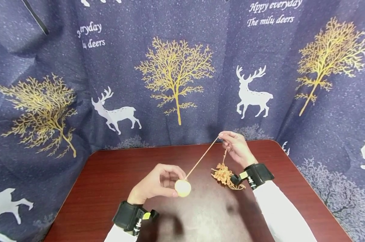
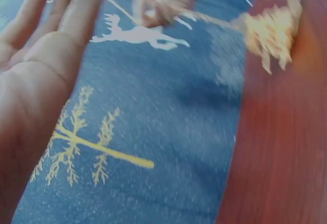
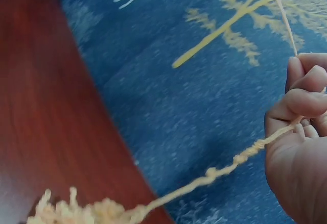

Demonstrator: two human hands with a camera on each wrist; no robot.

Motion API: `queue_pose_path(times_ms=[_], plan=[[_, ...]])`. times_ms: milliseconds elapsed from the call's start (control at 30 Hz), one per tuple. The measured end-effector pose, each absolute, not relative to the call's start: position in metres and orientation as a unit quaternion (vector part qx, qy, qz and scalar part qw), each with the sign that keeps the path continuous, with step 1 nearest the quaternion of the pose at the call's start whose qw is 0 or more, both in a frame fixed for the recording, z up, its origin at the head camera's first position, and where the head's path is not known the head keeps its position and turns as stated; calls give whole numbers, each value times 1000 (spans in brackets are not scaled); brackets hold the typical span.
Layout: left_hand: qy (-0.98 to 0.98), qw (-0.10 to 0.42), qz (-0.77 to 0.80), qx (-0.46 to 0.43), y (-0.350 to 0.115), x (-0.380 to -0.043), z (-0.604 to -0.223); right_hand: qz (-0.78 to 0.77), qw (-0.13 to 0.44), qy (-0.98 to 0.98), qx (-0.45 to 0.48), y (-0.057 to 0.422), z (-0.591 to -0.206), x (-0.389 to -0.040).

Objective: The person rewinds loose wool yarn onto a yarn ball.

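Observation:
Between thumb and fingers, my left hand [image 1: 158, 183] pinches a small round pale-yellow ball [image 1: 183, 188]. Orange-yellow yarn [image 1: 202, 158] runs taut from the ball up to the right. My right hand [image 1: 237, 148], held higher, pinches that strand at its fingertips. Below the right hand, a twisted length of yarn [image 3: 219, 173] hangs from the curled fingers. It leads to a tangled bunch of yarn [image 1: 223, 174] with loose ends. In the left wrist view, the left hand [image 2: 46, 66] shows at the left and the ball is hidden.
A dark red table [image 1: 109, 178] with rounded corners lies under both hands. Behind it hangs a blue curtain [image 1: 200, 111] printed with deer and golden trees. Each wrist wears a black strap with a small camera [image 1: 131, 216].

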State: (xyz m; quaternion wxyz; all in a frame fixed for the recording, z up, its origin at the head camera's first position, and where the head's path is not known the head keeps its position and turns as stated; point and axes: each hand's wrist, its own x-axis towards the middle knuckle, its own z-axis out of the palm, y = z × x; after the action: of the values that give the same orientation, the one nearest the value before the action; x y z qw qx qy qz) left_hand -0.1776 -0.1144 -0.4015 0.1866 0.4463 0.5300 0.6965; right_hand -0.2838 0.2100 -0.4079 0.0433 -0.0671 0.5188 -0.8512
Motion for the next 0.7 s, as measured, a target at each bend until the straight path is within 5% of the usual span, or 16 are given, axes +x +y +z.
queue_pose_path(times_ms=[200, 533, 700], plan=[[433, 48, 819, 372, -110, -183, -388, -800, 56, 593, -65, 200, -433, -278], [322, -90, 937, 104, -106, -215, -368, -703, 78, 698, -114, 188, -455, -251], [356, -173, 918, 17, -109, -234, -372, -610, 45, 770, -179, 186, -451, -229]])
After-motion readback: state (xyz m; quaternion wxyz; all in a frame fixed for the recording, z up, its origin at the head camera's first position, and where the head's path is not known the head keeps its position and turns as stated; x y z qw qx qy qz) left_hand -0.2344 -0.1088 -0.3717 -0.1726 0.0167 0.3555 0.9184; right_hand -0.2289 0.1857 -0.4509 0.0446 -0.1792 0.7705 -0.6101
